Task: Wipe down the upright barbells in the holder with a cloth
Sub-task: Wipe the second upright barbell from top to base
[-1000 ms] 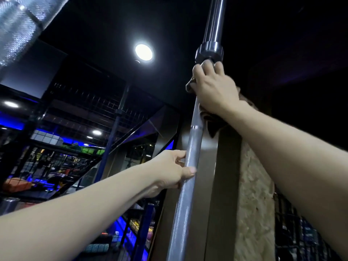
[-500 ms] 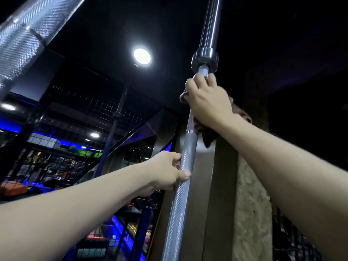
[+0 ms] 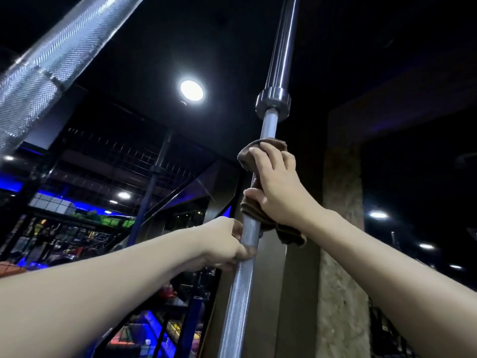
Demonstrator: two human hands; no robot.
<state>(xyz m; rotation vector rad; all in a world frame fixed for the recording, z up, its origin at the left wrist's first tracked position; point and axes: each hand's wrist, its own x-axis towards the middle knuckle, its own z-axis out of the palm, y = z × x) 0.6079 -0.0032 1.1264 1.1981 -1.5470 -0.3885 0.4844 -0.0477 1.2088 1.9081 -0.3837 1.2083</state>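
Observation:
An upright steel barbell (image 3: 238, 293) rises through the middle of the view, its collar (image 3: 273, 102) and sleeve above my hands. A brown cloth (image 3: 248, 157) is wrapped round the shaft below the collar. My right hand (image 3: 280, 192) grips the cloth round the bar, a loose end hanging under my wrist. Just below it, my left hand (image 3: 227, 244) grips the bare knurled shaft, thumb across the front. The holder is out of view.
A second knurled barbell (image 3: 44, 68) leans across the upper left, close to my head. A dark panel and a chipboard pillar (image 3: 340, 293) stand right behind the bar. Wire racks with blue lighting (image 3: 77, 228) fill the left background. A ceiling lamp (image 3: 191, 90) shines above.
My right hand has slid the cloth down the shaft, away from the collar, leaving bare bar above it. It now sits just above my left hand, which keeps its hold.

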